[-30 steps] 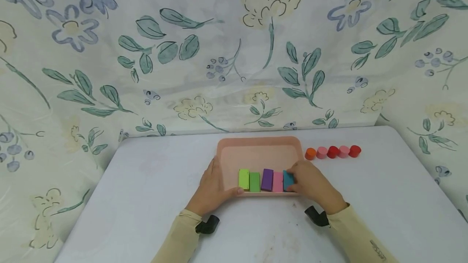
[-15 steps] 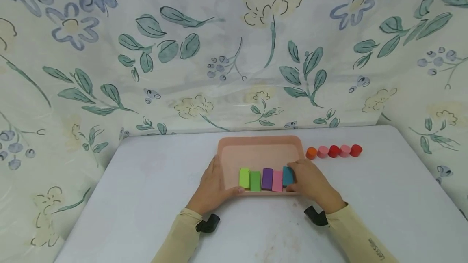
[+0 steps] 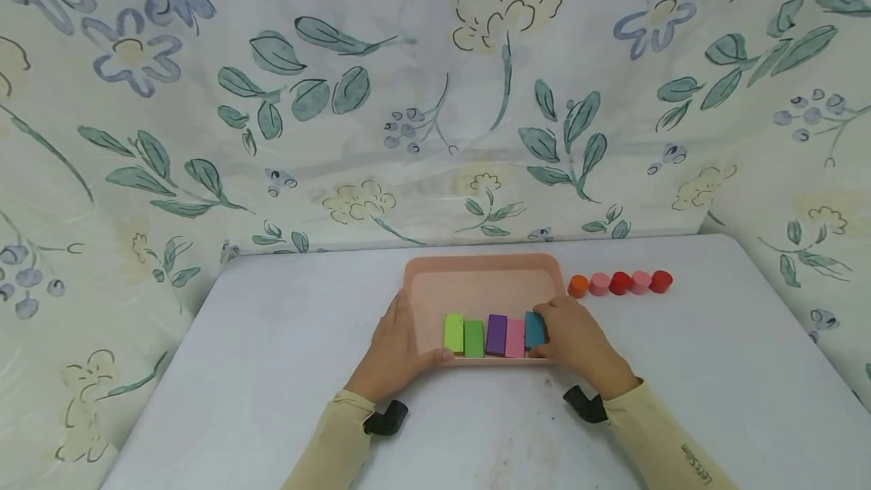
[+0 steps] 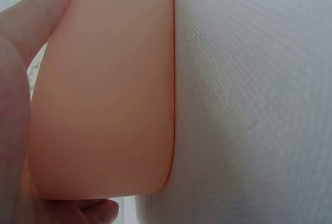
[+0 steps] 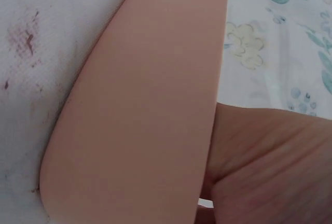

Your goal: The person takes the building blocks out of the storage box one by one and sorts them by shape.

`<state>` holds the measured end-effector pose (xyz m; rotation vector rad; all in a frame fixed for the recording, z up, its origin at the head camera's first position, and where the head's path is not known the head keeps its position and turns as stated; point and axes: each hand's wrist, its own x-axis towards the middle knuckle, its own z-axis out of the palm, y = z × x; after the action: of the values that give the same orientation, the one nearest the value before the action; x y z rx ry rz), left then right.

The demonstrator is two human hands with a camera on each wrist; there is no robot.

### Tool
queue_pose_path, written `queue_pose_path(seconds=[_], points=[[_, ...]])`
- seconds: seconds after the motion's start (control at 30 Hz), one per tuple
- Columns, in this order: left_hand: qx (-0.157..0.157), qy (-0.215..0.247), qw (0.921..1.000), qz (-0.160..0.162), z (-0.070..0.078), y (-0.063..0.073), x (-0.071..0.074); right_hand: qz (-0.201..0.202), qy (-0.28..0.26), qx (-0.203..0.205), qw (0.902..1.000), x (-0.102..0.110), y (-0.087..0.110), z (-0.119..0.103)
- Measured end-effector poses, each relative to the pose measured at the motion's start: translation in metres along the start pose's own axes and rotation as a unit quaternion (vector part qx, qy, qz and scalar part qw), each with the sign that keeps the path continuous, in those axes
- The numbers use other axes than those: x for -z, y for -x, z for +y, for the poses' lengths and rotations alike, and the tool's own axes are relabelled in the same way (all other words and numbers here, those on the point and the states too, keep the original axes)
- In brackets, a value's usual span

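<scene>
A shallow peach tray [image 3: 476, 282] lies on the table with several rectangular blocks along its near side. From left to right they are a lime block [image 3: 454, 333], a green block [image 3: 474, 339], a purple block [image 3: 497, 335], a pink block [image 3: 515, 338] and a blue block [image 3: 534, 329]. My left hand [image 3: 391, 350] grips the tray's near left corner, thumb on the front rim and fingers along the left side. Inside the tray's right end, my right hand [image 3: 578, 339] pinches the blue block, partly covering it. Both wrist views mostly show the tray's outer wall [image 4: 109, 89].
Right of the tray stands a row of small cylinders: an orange cylinder [image 3: 578, 286], then pink and red ones such as the red cylinder [image 3: 661, 281]. The white table [image 3: 286, 324] meets a floral cloth [image 3: 422, 195] at the back and sides.
The right hand has shifted the blue block slightly away from the tray's front rim and a little left, against the pink block. The left hand has kept its place on the tray.
</scene>
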<state>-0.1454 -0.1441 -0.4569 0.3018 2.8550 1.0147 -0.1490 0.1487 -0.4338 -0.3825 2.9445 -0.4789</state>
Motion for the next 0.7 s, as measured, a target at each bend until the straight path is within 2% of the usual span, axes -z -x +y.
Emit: queue_pose_path(seconds=[0.33, 0.7], points=[[0.009, 0.001, 1.0000, -0.004, -0.0002, -0.0010, 0.0009, 0.000, -0.039, -0.005, 0.9992, 0.0024, -0.0015, 0.0017], [0.012, 0.001, 0.9999, 0.005, 0.0012, -0.0032, -0.0006, -0.007, -0.078, -0.018, 0.9968, 0.0094, -0.0042, 0.0069]])
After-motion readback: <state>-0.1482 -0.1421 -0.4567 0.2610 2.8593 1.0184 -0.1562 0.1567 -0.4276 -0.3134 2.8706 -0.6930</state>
